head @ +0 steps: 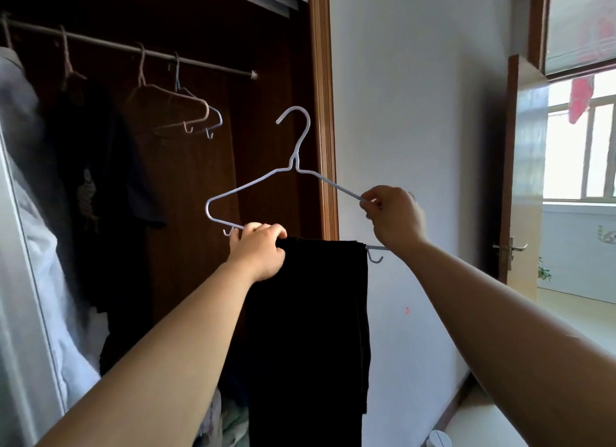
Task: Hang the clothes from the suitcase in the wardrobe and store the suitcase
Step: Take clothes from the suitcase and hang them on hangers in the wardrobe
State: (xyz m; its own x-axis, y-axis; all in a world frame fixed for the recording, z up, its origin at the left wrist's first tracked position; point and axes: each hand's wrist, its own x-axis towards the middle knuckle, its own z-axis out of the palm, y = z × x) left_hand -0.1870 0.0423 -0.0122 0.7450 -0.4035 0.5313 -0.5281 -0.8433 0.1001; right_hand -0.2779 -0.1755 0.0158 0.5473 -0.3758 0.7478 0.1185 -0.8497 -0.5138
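I hold a pale blue wire hanger (293, 166) up in front of the open wardrobe (186, 180). Black trousers (310, 330) hang folded over its bottom bar. My left hand (261, 250) grips the bottom bar at the left, against the trousers' top edge. My right hand (393, 213) pinches the hanger's right shoulder. The hanger's hook points up and is apart from the wardrobe rail (133, 48). The suitcase is out of sight.
On the rail hang two bare hangers (186, 110), a dark garment (100, 166) and a white shirt (30, 193) at far left. A wooden wardrobe frame (323, 113) borders a white wall. An open door (520, 180) and a bright window stand at right.
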